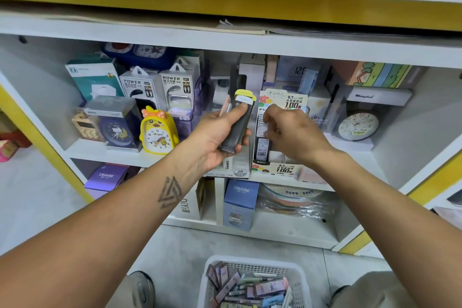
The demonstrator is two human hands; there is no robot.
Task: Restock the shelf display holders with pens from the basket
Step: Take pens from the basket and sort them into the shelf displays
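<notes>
Below the arms, near the bottom edge, a white plastic mesh basket (255, 280) holds slim pen packs in mixed colours. At the front edge of the white shelf (100, 152), the left hand (220, 137) clasps a bundle of dark packs with yellow caps (240, 120). Just beside it, the right hand (292, 132) pinches packs standing in the printed cardboard display holder (277, 169).

Two power bank boxes (160, 87), two CRUHRE boxes (240, 204), one basket (297, 272).

A shop: shelves (225, 41) stocked with boxed clocks (113, 122) and stationery.
</notes>
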